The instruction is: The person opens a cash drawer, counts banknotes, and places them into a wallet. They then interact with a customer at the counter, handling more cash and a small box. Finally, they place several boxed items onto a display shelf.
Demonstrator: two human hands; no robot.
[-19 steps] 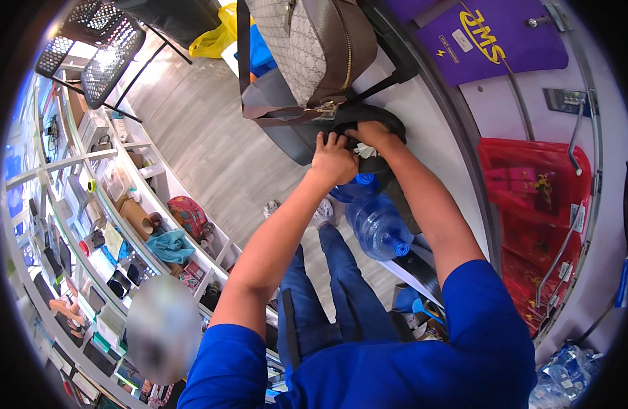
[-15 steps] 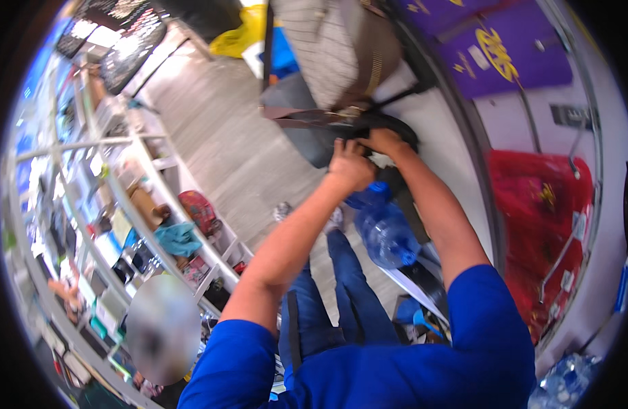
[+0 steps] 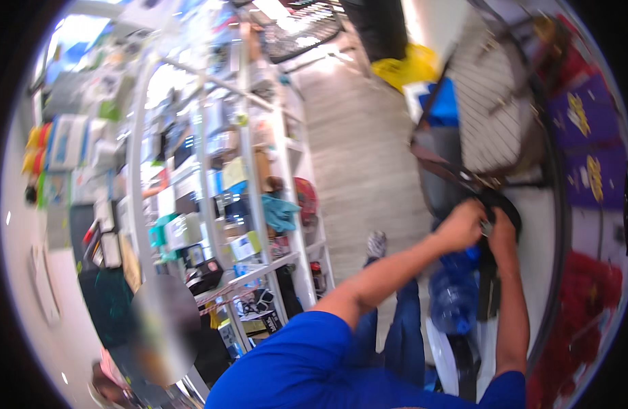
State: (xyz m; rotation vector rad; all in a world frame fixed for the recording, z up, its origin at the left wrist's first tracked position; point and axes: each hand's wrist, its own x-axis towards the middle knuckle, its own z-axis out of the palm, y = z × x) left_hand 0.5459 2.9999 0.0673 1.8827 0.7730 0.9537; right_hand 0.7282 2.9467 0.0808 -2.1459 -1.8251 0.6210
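Note:
My left hand (image 3: 462, 225) and my right hand (image 3: 502, 230) are close together, fingers curled in at the edge of a dark, rounded item (image 3: 510, 204) below a bag. A small pale or metallic bit shows between them; what the fingers grip is too blurred to make out. Just beyond lies the large quilted beige-and-brown handbag (image 3: 494, 102) with its brown strap (image 3: 440, 163). Below my hands, a big clear blue water bottle (image 3: 453, 296) leans between my forearms, its top partly hidden by my left wrist.
White-framed shelving (image 3: 286, 204) crowded with boxes and small goods runs along the left. A yellow bag (image 3: 406, 66) and a blue item (image 3: 442, 102) lie beyond the handbag. Purple bags (image 3: 590, 146) and red packages (image 3: 583, 307) hang at right. Grey floor (image 3: 355, 150) lies between.
My view has swung left, so the bag and hands appear farther right and more shelving shows. My hands have stayed together at the dark item, the right hand now closer beside the left.

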